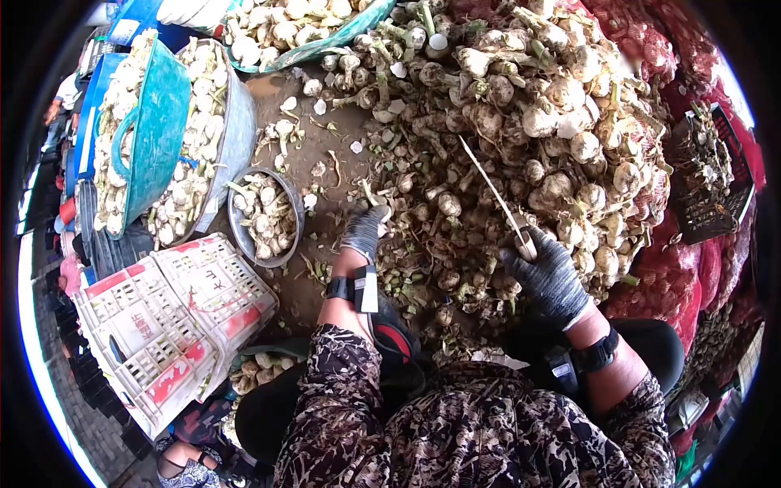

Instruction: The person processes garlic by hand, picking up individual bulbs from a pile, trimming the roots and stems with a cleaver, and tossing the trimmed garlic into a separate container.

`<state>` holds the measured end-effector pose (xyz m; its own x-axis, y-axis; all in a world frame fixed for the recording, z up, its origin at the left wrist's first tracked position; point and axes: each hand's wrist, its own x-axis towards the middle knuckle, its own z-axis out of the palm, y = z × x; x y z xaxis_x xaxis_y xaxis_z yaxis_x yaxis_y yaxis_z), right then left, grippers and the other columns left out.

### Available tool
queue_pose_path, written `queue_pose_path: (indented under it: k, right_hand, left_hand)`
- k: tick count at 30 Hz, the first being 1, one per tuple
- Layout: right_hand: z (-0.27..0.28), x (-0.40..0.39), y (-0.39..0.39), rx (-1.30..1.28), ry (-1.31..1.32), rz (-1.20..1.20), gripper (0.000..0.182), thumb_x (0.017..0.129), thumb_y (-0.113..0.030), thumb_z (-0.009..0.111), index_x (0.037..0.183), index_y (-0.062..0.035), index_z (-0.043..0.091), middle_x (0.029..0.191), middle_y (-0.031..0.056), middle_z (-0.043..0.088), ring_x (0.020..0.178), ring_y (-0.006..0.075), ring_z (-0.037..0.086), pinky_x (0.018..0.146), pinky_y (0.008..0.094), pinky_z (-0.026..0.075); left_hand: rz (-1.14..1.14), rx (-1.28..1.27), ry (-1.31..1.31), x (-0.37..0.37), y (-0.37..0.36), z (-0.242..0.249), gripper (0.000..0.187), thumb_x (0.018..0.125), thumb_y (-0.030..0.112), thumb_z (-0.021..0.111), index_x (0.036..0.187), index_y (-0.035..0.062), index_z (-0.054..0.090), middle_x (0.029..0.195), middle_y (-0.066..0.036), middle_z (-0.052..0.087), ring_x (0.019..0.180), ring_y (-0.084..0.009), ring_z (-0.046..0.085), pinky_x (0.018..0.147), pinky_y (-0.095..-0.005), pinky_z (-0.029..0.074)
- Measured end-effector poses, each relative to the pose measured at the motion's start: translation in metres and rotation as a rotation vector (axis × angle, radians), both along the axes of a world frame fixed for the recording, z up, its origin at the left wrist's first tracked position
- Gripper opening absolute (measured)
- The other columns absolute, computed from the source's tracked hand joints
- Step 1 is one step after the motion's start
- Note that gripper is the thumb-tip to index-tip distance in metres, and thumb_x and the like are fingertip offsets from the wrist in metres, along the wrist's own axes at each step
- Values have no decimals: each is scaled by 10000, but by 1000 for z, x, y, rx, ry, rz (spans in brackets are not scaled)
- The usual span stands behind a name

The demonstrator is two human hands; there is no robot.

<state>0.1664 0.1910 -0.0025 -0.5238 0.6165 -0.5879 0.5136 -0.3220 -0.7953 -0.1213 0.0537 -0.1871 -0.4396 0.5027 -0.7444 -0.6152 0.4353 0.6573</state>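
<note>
My left hand (363, 231), in a grey glove, is closed on a garlic bulb (381, 213) whose stem points up and away. It is above the dirt floor, at the left edge of the scattered garlic. In my right hand (543, 272), also gloved, is the handle of a knife (493, 189); its long thin blade points up and to the left over the garlic. A large heap of garlic bulbs (561, 122) with stems and roots rises beyond and to the right of the knife.
A round metal bowl (298, 213) of garlic stands left of my left hand. Further left are a white plastic crate (175, 313) and a tilted teal tub (159, 130). Red mesh sacks (663, 276) and a black crate (736, 195) lie right. Another person's arm (181, 455) shows lower left.
</note>
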Motion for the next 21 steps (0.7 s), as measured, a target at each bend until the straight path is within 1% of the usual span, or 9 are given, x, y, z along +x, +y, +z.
queue_pose_path:
  k: [1,4,6,7,9,11,15,18,21]
  right_hand:
    - [0,-1,0,-14,-36,14,377,918,-131,705,1257,-28,577,868,-16,626,749,55,539,673,240,490]
    - [-3,-1,-3,3,35,15,368,922,-126,701,1252,-20,576,891,-24,628,754,52,545,669,238,490]
    - [-5,0,-5,-79,23,-24,393,921,-109,700,1274,-21,551,927,-18,645,794,63,574,691,240,501]
    - [-2,-1,-5,-117,27,-27,400,920,-102,699,1280,-25,543,947,-12,652,814,68,583,701,240,505]
    - [-7,-1,-9,-127,70,-39,354,925,-98,681,1246,-37,545,999,20,661,859,89,600,739,245,513]
    - [-6,-3,-12,-61,111,-67,177,927,-103,676,1088,-42,634,889,-18,614,811,79,570,743,258,508]
    - [-17,1,-15,-107,104,-36,178,938,-106,667,1101,-44,628,906,-16,627,819,69,574,738,254,513]
    - [-9,-3,-14,-121,34,-5,311,925,-79,683,1210,-28,570,892,-30,629,767,62,559,678,236,490]
    - [0,-9,-13,-131,27,-20,404,920,-85,693,1288,-16,543,890,-23,635,764,58,570,676,236,499]
  left_hand:
    - [-273,18,157,-1,1,-1,220,897,268,666,1003,75,650,758,-70,648,606,-197,604,535,-331,519]
    - [-937,-629,806,34,25,34,580,898,506,580,1214,20,602,1054,-237,683,955,-370,676,863,-459,525]
    - [-1095,-567,809,59,34,43,573,909,472,563,1327,79,559,1155,-264,648,1012,-409,652,898,-474,521]
    - [-1066,-429,891,70,22,11,577,909,426,594,1385,113,503,1192,-232,647,1062,-389,644,935,-463,512]
    - [-1254,-568,831,85,23,10,631,904,355,633,1466,161,421,1371,-181,561,1219,-359,571,1036,-445,458]
    - [-1273,-593,774,84,14,-7,657,896,360,637,1474,150,408,1434,-188,500,1253,-363,544,1040,-454,454]
    - [-1117,-561,760,82,10,0,639,888,374,648,1428,88,462,1397,-216,527,1234,-388,548,1017,-455,464]
    - [-776,-464,555,83,8,-7,550,837,361,703,1224,-20,612,1165,-283,643,1115,-446,597,944,-455,486]
    - [-706,-440,534,87,-10,-54,521,856,362,703,1166,-45,604,1006,-251,690,919,-385,660,823,-420,518]
